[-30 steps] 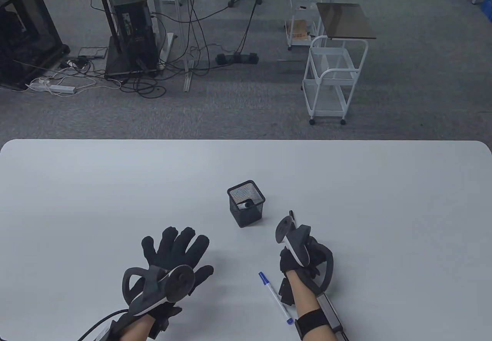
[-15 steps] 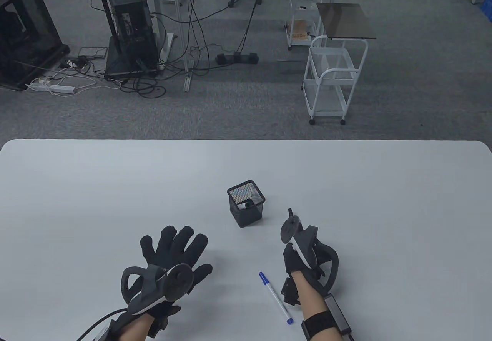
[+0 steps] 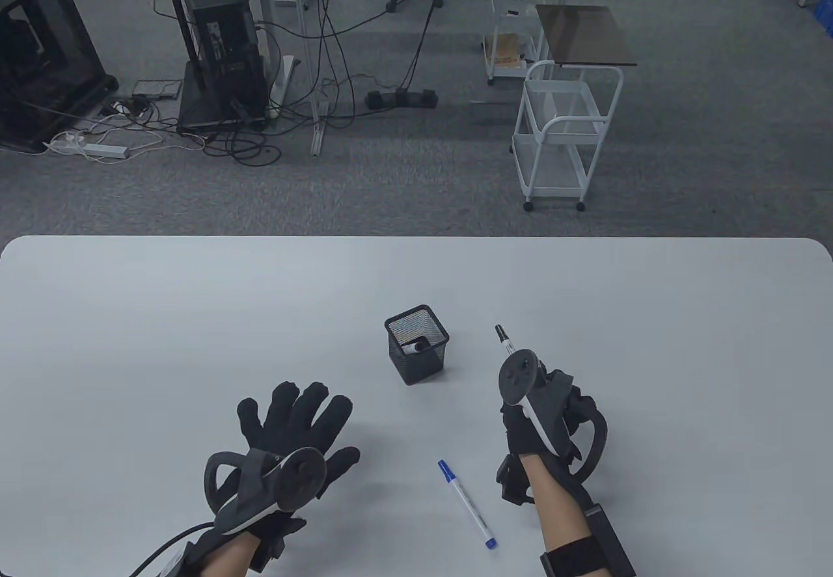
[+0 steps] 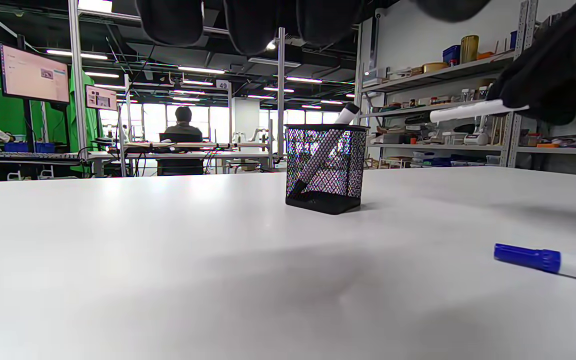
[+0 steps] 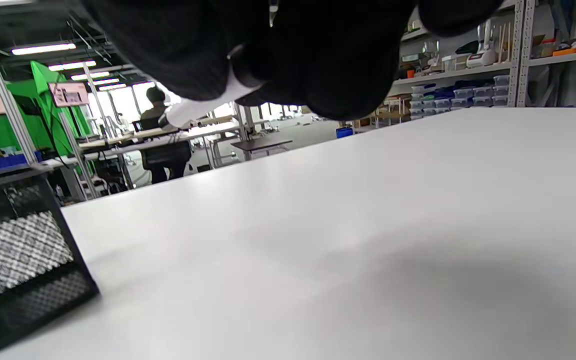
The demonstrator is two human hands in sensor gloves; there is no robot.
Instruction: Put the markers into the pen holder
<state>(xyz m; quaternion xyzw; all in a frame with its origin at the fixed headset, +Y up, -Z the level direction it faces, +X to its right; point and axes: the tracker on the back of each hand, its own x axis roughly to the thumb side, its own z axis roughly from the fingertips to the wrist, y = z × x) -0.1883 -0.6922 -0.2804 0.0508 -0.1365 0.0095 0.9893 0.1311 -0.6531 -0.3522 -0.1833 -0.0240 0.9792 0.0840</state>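
A black mesh pen holder [image 3: 417, 343] stands mid-table with one marker [image 3: 416, 346] leaning inside; it also shows in the left wrist view [image 4: 326, 168] and at the left edge of the right wrist view [image 5: 18, 260]. My right hand [image 3: 543, 411] grips a white marker with a black cap [image 3: 504, 341] and holds it above the table, right of the holder, cap pointing away; it also shows in the left wrist view [image 4: 468, 111] and right wrist view [image 5: 193, 106]. A blue-capped marker [image 3: 466, 503] lies on the table between my hands. My left hand [image 3: 293, 424] rests flat, fingers spread, empty.
The white table [image 3: 195, 317] ends at its far edge [image 3: 416, 237]. Beyond it on the floor stand a white wire cart [image 3: 563, 131], desks and cables.
My right hand has lifted and moved right and slightly forward with the black-capped marker, so more of the marker shows past the tracker. The left hand, the holder and the blue marker have not moved.
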